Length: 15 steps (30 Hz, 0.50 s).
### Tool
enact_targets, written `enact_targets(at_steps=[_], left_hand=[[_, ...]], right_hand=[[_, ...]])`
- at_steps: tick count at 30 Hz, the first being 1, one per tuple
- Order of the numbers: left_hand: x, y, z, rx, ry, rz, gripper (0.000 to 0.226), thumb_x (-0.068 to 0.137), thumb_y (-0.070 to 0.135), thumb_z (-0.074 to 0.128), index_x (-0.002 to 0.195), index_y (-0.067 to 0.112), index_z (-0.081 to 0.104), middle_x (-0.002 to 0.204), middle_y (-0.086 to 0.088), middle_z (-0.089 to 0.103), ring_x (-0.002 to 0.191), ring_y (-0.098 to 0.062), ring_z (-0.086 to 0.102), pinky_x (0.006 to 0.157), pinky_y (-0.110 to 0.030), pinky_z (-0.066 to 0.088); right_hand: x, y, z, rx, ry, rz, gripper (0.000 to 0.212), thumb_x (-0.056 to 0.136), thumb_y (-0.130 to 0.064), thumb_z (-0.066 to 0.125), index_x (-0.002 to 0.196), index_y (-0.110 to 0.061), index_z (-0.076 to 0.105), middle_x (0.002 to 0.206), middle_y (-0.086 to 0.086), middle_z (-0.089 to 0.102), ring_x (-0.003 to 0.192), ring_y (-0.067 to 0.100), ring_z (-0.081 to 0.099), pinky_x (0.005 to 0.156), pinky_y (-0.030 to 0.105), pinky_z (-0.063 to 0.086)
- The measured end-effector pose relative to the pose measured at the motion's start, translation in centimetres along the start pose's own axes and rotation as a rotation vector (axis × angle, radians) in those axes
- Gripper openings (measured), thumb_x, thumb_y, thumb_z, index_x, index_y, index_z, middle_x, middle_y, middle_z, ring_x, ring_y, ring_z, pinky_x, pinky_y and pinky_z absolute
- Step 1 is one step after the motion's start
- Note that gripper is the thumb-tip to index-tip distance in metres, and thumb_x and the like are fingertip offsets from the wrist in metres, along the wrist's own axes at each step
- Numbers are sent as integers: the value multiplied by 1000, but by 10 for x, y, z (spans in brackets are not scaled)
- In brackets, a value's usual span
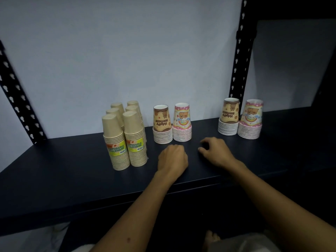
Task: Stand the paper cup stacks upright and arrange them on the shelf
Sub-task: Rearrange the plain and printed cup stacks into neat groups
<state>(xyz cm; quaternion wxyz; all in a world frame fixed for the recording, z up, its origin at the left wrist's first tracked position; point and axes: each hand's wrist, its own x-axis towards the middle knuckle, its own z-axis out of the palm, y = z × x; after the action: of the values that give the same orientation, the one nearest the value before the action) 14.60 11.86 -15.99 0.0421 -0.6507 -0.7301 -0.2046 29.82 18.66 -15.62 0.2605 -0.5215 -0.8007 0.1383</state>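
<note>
Several tall tan paper cup stacks [125, 135] stand upright in two rows on the dark shelf [54, 179], the front two with yellow-green labels. Right of them stand a brown bear-print stack [162, 124] and a pink bear-print stack [182, 122], side by side. Further right are a second brown stack [228, 116] and a second pink stack [251, 119]. My left hand [172, 157] rests on the shelf just in front of the middle pair, fingers curled, holding nothing. My right hand [216, 151] hovers beside it, fingers loosely bent and apart, also holding nothing.
Black perforated shelf uprights rise at the left [18, 99] and at the back right [240, 51], in front of a pale wall. A gap of bare shelf lies between the two printed pairs. A bare foot [211, 237] and crumpled plastic show below the shelf edge.
</note>
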Motion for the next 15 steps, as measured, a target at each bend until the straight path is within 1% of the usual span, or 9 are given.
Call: enact_targets(at_steps=[3,6,8,11,13,15], left_hand=[[2,7,7,-40,-14,102,27,95,25,43,103,12,64,109,-8,66,98,-28,61,74,-37,47],[4,21,10,-32,3,163,27,95,26,43,101,10,63,106,-9,66,98,-30,60,68,-35,42],[9,32,13,-19,19,177,26,95,25,43,97,8,63,104,-10,65,96,-30,59,65,-34,39],[21,49,21,-24,5,212,28,95,25,43,96,5,63,103,-10,63,95,-29,59,66,-34,41],[32,60,28,-33,-8,241,28,96,25,43,96,6,63,102,-9,63,95,-28,59,67,-34,41],[44,70,36,-43,-12,258,29,95,27,42,94,6,62,101,-8,63,94,-27,59,67,-33,41]], right_hand=[[-12,14,-12,-88,-18,-37,28,91,-20,54,113,-11,68,120,7,67,110,24,61,93,38,49],[-21,29,-25,-149,-21,-57,26,92,-22,51,109,-13,68,117,6,67,108,25,61,90,42,50],[-26,43,-37,-193,-12,-25,26,92,-28,51,108,-16,68,116,5,66,107,25,60,88,43,51],[-32,69,-57,-252,23,53,26,91,-38,50,100,-20,67,110,3,67,101,26,61,83,43,52],[-35,85,-67,-278,50,106,29,90,-41,50,97,-20,68,108,4,67,99,27,61,82,42,52],[-34,98,-75,-296,69,170,32,88,-45,50,89,-18,66,102,6,67,95,28,62,77,40,52]])
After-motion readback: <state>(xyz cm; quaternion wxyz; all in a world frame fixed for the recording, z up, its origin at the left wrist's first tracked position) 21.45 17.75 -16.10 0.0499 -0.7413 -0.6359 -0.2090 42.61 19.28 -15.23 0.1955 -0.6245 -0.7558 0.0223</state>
